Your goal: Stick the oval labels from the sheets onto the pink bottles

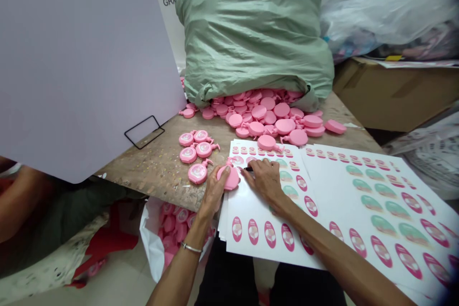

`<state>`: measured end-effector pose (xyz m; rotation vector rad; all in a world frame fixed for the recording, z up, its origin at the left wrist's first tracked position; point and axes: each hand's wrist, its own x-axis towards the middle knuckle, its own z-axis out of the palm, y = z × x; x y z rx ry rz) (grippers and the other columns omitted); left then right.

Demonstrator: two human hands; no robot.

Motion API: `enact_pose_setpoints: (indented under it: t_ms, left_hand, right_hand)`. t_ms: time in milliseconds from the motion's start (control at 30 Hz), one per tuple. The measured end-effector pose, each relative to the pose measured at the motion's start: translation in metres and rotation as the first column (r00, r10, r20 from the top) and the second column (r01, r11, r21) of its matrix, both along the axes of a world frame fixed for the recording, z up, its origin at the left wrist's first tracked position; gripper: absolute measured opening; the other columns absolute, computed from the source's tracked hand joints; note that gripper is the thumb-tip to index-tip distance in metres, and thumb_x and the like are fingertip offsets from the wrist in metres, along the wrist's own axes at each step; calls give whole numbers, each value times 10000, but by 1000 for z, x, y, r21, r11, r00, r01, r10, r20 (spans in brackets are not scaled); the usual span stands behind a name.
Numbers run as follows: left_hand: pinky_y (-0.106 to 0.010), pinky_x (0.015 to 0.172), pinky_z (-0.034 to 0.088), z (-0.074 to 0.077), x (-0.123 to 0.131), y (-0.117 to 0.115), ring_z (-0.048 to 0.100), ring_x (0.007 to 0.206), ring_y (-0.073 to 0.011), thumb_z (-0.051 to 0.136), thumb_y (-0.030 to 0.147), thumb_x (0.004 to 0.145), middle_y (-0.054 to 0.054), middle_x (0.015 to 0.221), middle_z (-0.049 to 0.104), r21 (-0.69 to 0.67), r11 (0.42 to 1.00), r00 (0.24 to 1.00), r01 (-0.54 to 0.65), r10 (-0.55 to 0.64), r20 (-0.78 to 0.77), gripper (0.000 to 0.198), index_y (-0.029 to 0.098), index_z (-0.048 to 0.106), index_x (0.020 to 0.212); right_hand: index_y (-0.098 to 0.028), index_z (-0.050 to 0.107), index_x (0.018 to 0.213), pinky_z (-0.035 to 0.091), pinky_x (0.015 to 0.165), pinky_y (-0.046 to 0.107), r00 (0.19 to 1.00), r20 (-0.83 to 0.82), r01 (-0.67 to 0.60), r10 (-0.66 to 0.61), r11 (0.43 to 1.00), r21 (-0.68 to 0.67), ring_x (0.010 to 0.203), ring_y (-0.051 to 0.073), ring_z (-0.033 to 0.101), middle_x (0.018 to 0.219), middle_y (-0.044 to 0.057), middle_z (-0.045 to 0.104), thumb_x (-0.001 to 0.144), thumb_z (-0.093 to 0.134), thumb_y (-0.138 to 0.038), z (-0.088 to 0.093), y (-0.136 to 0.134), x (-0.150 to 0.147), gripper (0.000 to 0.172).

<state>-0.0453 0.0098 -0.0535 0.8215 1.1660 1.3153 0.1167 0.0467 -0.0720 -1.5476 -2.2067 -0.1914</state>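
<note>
From here, everything seems to turn around the sticker sheet lying at the near edge of the table. At its left edge the person's left hand has its grip closed around a pink piece, thumb on top, the plain face turned up with no sticker on the part I can see. Over the sheet's upper left, the right hand has thumb and finger clamped on a small dark tool; I can't tell whether it's a pen, tweezers or something else, nor whether its tip touches the paper.

Left of the sheet sits a small group of labelled pieces, each with a round picture on its face. Beyond the sheet, a heap of plain pieces spreads from a green sack.

I'd judge the step in hand to be lifting a round sticker from the sheet for that bare piece. The next move would call for getting an edge free without tearing it, holding the piece steady and level, and setting the sticker centred; a crooked start could leave creases.
</note>
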Motion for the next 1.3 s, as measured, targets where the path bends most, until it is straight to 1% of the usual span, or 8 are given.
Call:
enact_pose_setpoints:
  t_ms: [133,233,433,567,700,833,933,1300]
  left_hand:
    - [-280,608,548,8,-1,-25,686,735,-201,648,491,784,-100,974,661,-41,980,978,197,-194,73,462,152,596,1093]
    - [-288,634,542,8,-1,-38,690,749,-218,646,501,782,-108,919,679,-96,937,941,336,-337,6,461,125,621,1046]
    - [-300,677,537,3,1,-34,687,823,-240,670,519,747,-108,941,684,-106,940,934,324,-336,-123,456,127,649,978]
    - [-298,627,557,3,4,-32,700,777,-239,661,511,763,-119,960,674,-110,945,951,307,-310,-14,459,127,619,1011]
    - [-288,557,578,11,9,-39,709,793,-253,630,502,803,-150,1039,665,-120,956,947,267,-237,217,479,145,555,1113]
    - [-300,593,601,26,17,-44,688,920,-272,535,509,869,-174,1139,645,-138,966,915,219,-154,373,494,135,564,1191]
    - [-329,654,613,36,25,-46,652,1011,-275,505,495,891,-170,1223,611,-175,971,919,162,-84,384,486,124,587,1193]
    - [-352,728,612,45,35,-54,625,1055,-252,488,493,901,-128,1282,579,-121,978,945,170,-127,303,458,156,625,1180]
  right_hand:
    - [-181,605,826,289,744,347,983,-180,-4,-30,983,-186,816,224,518,818,73,672,875,518,-403,4,5,0,243]
    - [-195,594,727,309,651,296,922,-363,-36,-137,901,-431,712,188,524,715,31,640,776,600,-400,15,17,2,211]
    - [-186,561,593,311,515,249,864,-490,-207,-117,804,-557,543,116,466,553,-30,538,687,657,-451,41,46,2,298]
    - [-177,562,636,337,519,243,752,-656,-319,-67,834,-450,556,101,451,594,-29,534,736,630,-512,65,39,9,356]
    - [-179,658,777,417,600,269,625,-780,-316,-3,913,-257,642,133,540,715,12,638,795,627,-485,84,-2,21,309]
    - [-225,727,905,463,760,324,680,-731,-309,61,927,-211,803,179,604,855,30,707,837,628,-399,83,-53,23,212]
    - [-221,730,944,460,745,340,715,-696,-256,69,952,-169,768,181,586,797,35,691,852,623,-373,79,-74,22,208]
    - [-182,722,945,403,682,339,813,-553,-224,184,974,-5,654,162,509,667,20,624,855,633,-299,83,-79,30,173]
